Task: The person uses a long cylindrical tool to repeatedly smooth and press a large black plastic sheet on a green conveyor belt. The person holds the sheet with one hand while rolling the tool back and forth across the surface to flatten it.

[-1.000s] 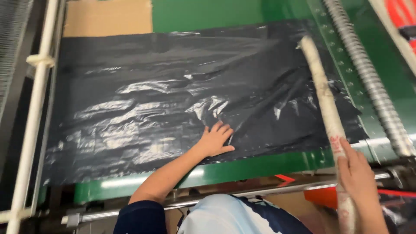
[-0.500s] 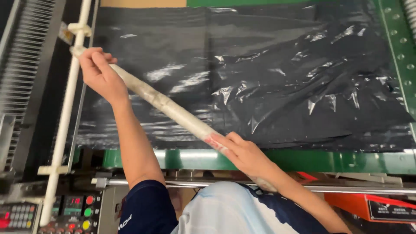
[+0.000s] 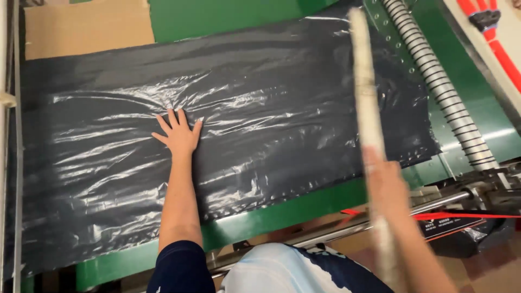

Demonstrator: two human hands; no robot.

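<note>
A wide sheet of shiny black plastic film (image 3: pixel 260 103) lies spread over a green machine table (image 3: pixel 304 203). My left hand (image 3: pixel 176 133) rests flat on the film with its fingers spread, left of the middle. My right hand (image 3: pixel 385 182), blurred, grips a long pale rod (image 3: pixel 364 81) near its lower end. The rod stands almost upright in the view, over the right part of the film.
A ribbed grey roller (image 3: pixel 439 87) runs diagonally along the table's right side. A brown cardboard piece (image 3: pixel 87 27) lies at the far left corner. A white rail (image 3: pixel 8 100) borders the left edge. Red parts (image 3: pixel 502 46) sit at the upper right.
Half a second ago both hands held the rod slanted over the film's left side. Now my left hand has let go and lies flat on the film; my right hand has swung the rod to the right.
</note>
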